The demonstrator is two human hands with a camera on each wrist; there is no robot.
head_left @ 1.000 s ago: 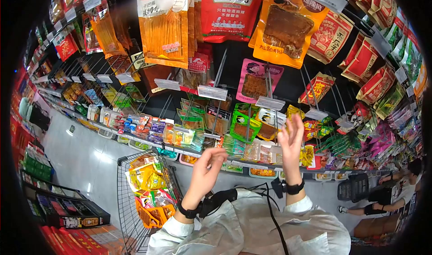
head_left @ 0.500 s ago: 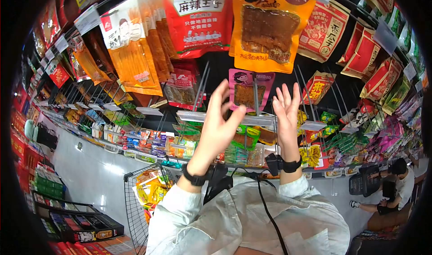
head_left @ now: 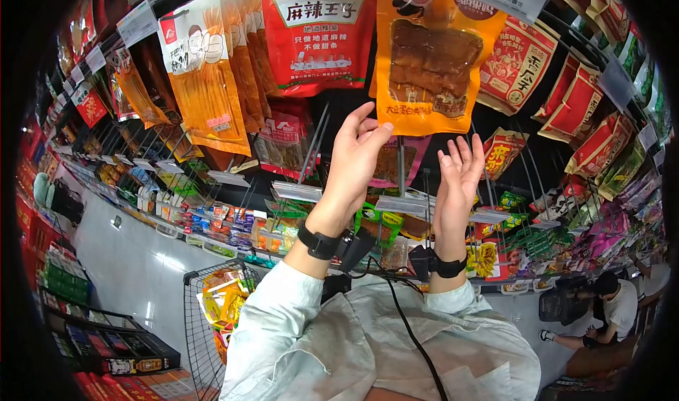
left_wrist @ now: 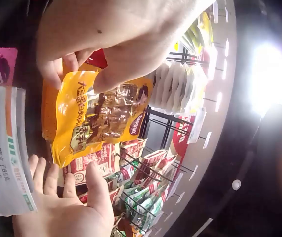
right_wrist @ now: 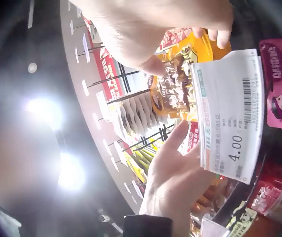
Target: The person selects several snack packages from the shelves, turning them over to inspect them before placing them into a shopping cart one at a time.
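Note:
An orange snack packet (head_left: 433, 54) with brown strips inside hangs from a hook high on the rack. My left hand (head_left: 373, 123) is raised to its lower left corner and pinches it between thumb and fingers; the left wrist view shows this grip on the packet (left_wrist: 101, 116). Just below and to the right, my right hand (head_left: 460, 164) is held up with straight, spread fingers and holds nothing. A white price tag marked 4.00 (right_wrist: 230, 113) sits on a hook in front of the right palm. Behind it hangs a pink packet (right_wrist: 281, 84).
Many snack packets hang on long metal hooks all around, with a red packet (head_left: 318, 26) to the left of the orange one. A wire shopping cart (head_left: 212, 309) with several packets stands at my lower left. A person (head_left: 615, 302) crouches by a black basket (head_left: 559, 305) at lower right.
My left hand rose from chest height to the orange packet's lower corner and took hold of it. The right hand stayed raised and open. My view tilted upward.

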